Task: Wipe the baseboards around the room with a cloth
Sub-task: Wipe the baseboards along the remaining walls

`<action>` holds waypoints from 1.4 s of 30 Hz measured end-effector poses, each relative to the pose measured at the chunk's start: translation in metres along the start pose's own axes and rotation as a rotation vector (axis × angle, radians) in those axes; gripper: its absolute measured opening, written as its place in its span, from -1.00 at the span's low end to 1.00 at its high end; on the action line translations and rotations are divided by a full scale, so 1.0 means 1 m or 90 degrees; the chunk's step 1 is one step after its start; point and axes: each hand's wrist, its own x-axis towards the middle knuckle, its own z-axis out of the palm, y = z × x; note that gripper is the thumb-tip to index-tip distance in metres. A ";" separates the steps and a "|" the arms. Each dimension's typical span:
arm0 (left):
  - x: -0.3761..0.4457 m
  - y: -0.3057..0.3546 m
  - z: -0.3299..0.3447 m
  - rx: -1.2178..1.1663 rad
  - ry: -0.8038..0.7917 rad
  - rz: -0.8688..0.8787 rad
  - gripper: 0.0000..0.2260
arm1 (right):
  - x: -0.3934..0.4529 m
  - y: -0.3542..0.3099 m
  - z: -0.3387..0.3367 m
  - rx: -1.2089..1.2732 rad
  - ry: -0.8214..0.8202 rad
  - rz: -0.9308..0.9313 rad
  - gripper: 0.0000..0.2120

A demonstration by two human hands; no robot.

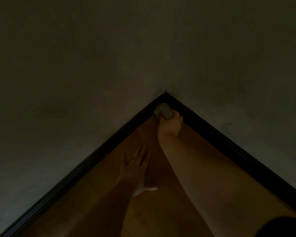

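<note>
The scene is dim. A dark baseboard (85, 165) runs along two pale walls and meets in a corner at the centre of the view. My right hand (170, 124) reaches into that corner, shut on a bunched pale grey cloth (163, 110). The cloth presses against the left run of baseboard just short of the corner. My left hand (135, 168) lies flat on the wooden floor, fingers spread and pointing toward the corner, holding nothing.
The brown wooden floor (161, 211) fills the wedge between the two walls. The right run of baseboard (243, 156) slopes down to the right edge. A dark sleeve edge (284, 226) shows at the bottom right.
</note>
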 end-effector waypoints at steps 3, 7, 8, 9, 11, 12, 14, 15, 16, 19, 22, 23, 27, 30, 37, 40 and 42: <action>0.001 -0.001 0.001 0.012 -0.002 0.002 0.17 | 0.005 0.000 0.004 -0.007 0.011 0.001 -0.65; 0.003 -0.002 0.004 0.005 -0.009 0.002 0.17 | 0.005 0.000 0.003 -0.005 0.025 0.028 -0.61; 0.003 -0.003 0.005 0.002 -0.008 0.001 0.17 | 0.005 0.000 0.000 0.000 0.029 0.036 -0.60; 0.004 -0.004 0.005 0.002 -0.005 0.000 0.18 | 0.005 0.001 -0.004 0.004 0.034 0.042 -0.60; 0.004 -0.004 0.003 0.002 -0.008 -0.004 0.19 | 0.003 0.010 -0.015 0.006 0.048 0.046 -0.61; 0.004 -0.004 0.002 0.002 -0.010 -0.006 0.19 | 0.000 0.017 -0.023 0.005 0.056 0.047 -0.61; 0.004 -0.004 0.000 -0.001 -0.012 -0.014 0.20 | -0.007 0.034 -0.041 0.012 0.075 0.047 -0.60; 0.003 -0.003 -0.002 0.001 -0.019 -0.018 0.20 | -0.010 0.042 -0.051 0.017 0.083 0.046 -0.60; 0.003 -0.002 -0.004 0.008 -0.029 -0.021 0.19 | -0.014 0.049 -0.062 0.019 0.092 0.043 -0.59; 0.002 0.003 -0.010 0.045 -0.047 -0.024 0.18 | -0.022 0.072 -0.094 0.015 0.110 0.034 -0.58; 0.003 0.011 -0.015 0.115 -0.057 0.046 0.09 | -0.030 0.095 -0.124 0.008 0.119 0.035 -0.60; 0.004 0.014 -0.016 0.134 -0.062 0.085 0.06 | -0.031 0.102 -0.133 0.008 0.122 0.036 -0.61; 0.009 0.030 -0.011 0.161 -0.082 0.100 0.21 | -0.038 0.135 -0.177 0.000 0.136 0.048 -0.61; 0.009 0.035 -0.005 0.159 -0.069 0.084 0.27 | -0.044 0.157 -0.206 -0.025 0.160 0.034 -0.55; 0.009 0.040 -0.007 0.165 -0.077 0.071 0.26 | -0.047 0.175 -0.228 -0.063 0.167 0.046 -0.56; 0.008 0.043 -0.010 0.163 -0.080 0.069 0.28 | -0.047 0.174 -0.227 -0.067 0.154 0.047 -0.57; 0.008 0.046 -0.010 0.170 -0.082 0.063 0.29 | -0.047 0.174 -0.228 -0.062 0.148 0.030 -0.58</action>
